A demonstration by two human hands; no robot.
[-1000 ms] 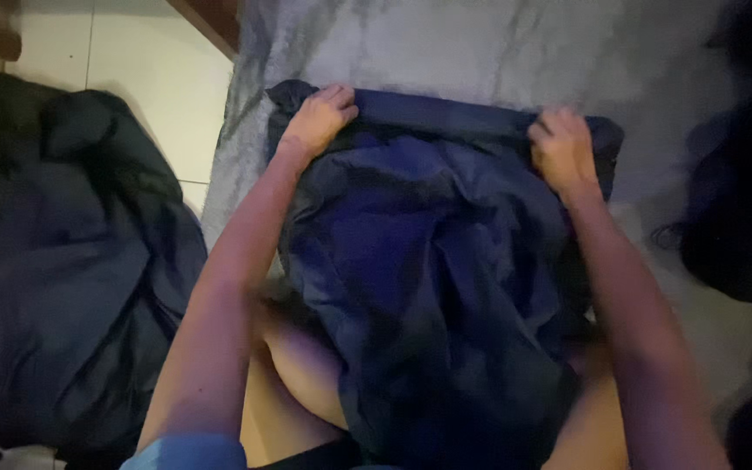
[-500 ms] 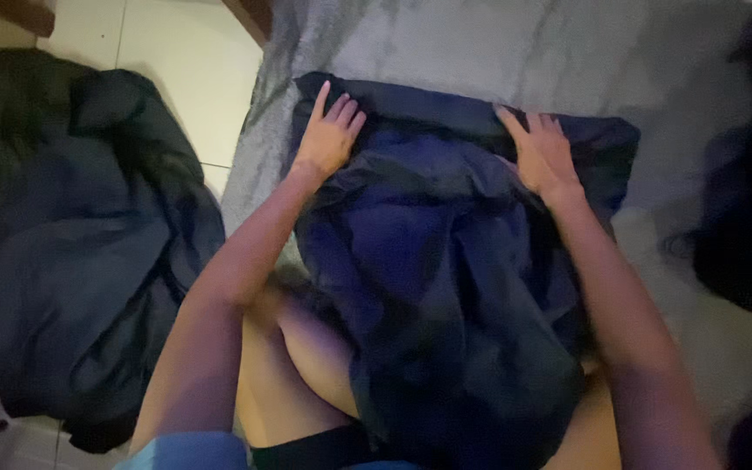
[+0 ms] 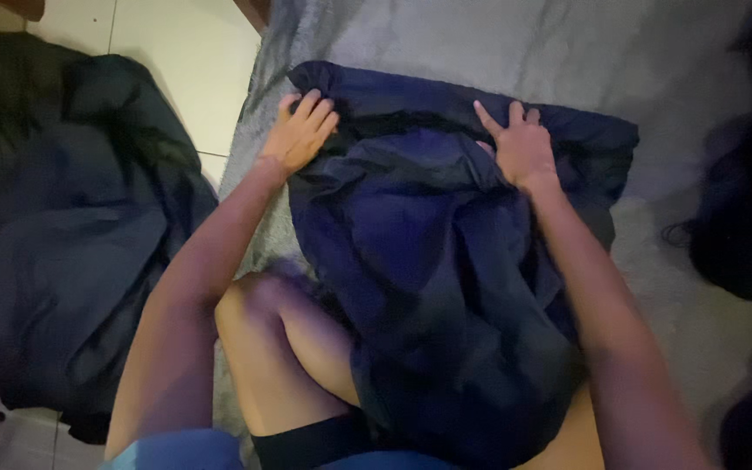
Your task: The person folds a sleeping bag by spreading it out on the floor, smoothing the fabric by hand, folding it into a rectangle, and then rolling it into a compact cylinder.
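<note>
— Looking down through the head view, what do you get?

— I see a dark blue garment (image 3: 433, 261) spread over a grey carpet (image 3: 498, 43), its near part draped over the person's bare knees. My left hand (image 3: 302, 130) lies flat on its far left corner, fingers (image 3: 317, 111) spread and pressed onto the cloth, with the thumb side at the garment's edge. My right hand (image 3: 524, 146) lies flat near the far right part, fingers splayed, palm down on the fabric. Neither hand pinches or grasps anything; both are open and pushing down.

— Any containers?

— I can't make out any (the light is dim, so small things may be lost in the shadows). What I do see is a heap of dark green and grey clothing (image 3: 63, 226) on the pale tiled floor (image 3: 176, 52), well apart from the blue garment, to my left. A dark mass (image 3: 746, 218) sits on the carpet at the right edge; I cannot tell what it is.

— Where does the garment end?

— Its far edge is folded into a thick band near the hands.
</note>
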